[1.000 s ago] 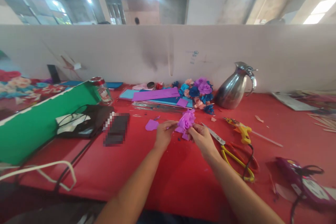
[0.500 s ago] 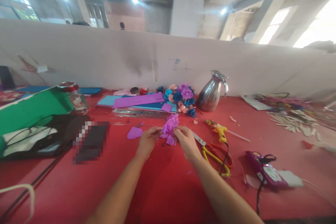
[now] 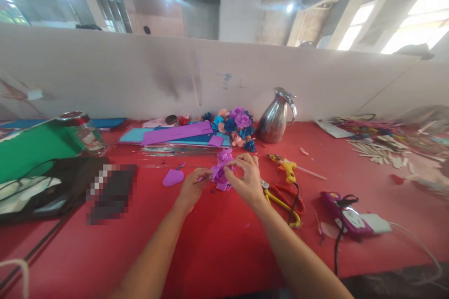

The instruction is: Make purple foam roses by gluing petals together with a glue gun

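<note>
Left hand: your left hand [image 3: 192, 189] pinches the left edge of the purple paper flower between thumb and fingertips.
Right hand: your right hand [image 3: 248, 177] has its fingers bent, with thumb and forefinger close together at the bloom's right side; whether they grip a petal you cannot tell.
Purple paper flower: the flower [image 3: 220, 173] sits between your two hands, above the red worktop [image 3: 220, 247], its petals partly covered by your right fingers.
Loose petal: a purple paper petal [image 3: 173, 177] lies flat just beside your left hand, to its left.
Paper stock: beyond your hands, a purple strip [image 3: 177, 133] lies across blue sheets [image 3: 133, 135]; thin wires [image 3: 171, 152] lie in front of them.
Finished blooms: a cluster of coloured flowers [image 3: 230, 124] lies near the metal jug [image 3: 272, 121], which stands upright.
Tools: to the right of your right hand lie scissors [image 3: 278, 201] with red and yellow handles, their blades mostly hidden, and a yellow glue gun [image 3: 290, 171].
Left side: a red-lidded jar [image 3: 87, 135] stands near the green panel [image 3: 42, 147].
</note>
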### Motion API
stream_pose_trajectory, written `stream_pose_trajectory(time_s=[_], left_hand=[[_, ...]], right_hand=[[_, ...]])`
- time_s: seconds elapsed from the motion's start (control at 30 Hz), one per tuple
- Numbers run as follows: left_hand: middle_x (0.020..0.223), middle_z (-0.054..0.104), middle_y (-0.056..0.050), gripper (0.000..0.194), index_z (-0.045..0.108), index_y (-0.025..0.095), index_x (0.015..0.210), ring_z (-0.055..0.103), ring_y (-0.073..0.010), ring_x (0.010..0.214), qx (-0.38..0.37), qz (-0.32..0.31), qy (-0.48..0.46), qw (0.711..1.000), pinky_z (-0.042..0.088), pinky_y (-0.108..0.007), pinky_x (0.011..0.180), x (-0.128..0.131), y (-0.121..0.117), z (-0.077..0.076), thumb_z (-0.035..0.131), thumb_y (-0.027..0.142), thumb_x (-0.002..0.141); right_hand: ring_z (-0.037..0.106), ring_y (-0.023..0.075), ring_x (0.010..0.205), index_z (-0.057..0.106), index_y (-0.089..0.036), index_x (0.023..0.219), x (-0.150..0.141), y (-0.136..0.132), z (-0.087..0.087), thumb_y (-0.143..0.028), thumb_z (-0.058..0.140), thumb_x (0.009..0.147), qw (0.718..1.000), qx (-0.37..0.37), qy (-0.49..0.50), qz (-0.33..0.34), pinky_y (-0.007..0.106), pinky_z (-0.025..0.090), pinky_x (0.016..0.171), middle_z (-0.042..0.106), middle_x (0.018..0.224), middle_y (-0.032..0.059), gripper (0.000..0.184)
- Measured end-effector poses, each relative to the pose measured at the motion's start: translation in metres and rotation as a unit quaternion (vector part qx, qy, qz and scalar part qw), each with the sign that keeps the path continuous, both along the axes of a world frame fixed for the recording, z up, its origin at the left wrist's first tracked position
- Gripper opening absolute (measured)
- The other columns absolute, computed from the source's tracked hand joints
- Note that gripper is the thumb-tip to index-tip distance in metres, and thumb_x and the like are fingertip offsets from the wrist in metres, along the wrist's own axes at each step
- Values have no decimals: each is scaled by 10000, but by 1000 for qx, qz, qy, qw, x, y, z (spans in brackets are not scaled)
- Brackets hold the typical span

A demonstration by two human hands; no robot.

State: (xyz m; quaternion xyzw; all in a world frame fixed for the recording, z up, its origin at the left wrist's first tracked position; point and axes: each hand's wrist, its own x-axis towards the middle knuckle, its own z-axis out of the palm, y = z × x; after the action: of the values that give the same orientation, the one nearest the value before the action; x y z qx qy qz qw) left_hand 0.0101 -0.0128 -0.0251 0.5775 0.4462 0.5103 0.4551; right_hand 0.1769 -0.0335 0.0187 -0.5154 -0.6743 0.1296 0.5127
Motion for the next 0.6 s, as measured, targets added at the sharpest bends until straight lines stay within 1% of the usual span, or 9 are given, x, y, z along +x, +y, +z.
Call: stream_pose_trajectory(time_s=[0.13,0.23,0.33,0.47,0.6], left_hand=[[755,690,-39,135,737,194,693,582,-189,758,-14,-24,-15,1000,434,-290,721,2,-1,1,662,305,679],[681,672,-33,162,728,174,722,577,-172,672,-44,-77,-42,995,443,-293,686,4,-3,3,660,319,700],[643,655,-30,201,718,159,754,563,-158,612,-68,-130,-65,987,446,-291,653,4,-6,4,659,349,725],[708,676,-37,214,712,161,796,577,-160,663,-76,-135,-70,985,443,-285,678,4,-6,2,680,361,725],[725,686,-42,258,718,174,799,584,-170,683,-79,-153,-56,984,439,-297,708,3,-5,-3,701,412,702]], right_hand=[[515,177,791,695,-215,712,-2,0,-2,-204,604,737,1000,22,-1,-5,378,297,871,568,762,6,95],[514,184,806,692,-214,733,-3,-1,-3,-206,598,748,999,31,18,-2,366,317,847,583,773,13,95],[528,191,817,663,-213,728,-3,-1,-3,-222,569,779,998,26,63,14,352,348,823,605,776,20,108],[559,193,839,647,-216,743,2,0,1,-252,547,808,991,-3,114,75,351,375,848,634,810,28,125],[568,199,915,685,-224,780,9,1,8,-250,556,805,984,-36,84,153,363,373,899,658,857,28,134]])
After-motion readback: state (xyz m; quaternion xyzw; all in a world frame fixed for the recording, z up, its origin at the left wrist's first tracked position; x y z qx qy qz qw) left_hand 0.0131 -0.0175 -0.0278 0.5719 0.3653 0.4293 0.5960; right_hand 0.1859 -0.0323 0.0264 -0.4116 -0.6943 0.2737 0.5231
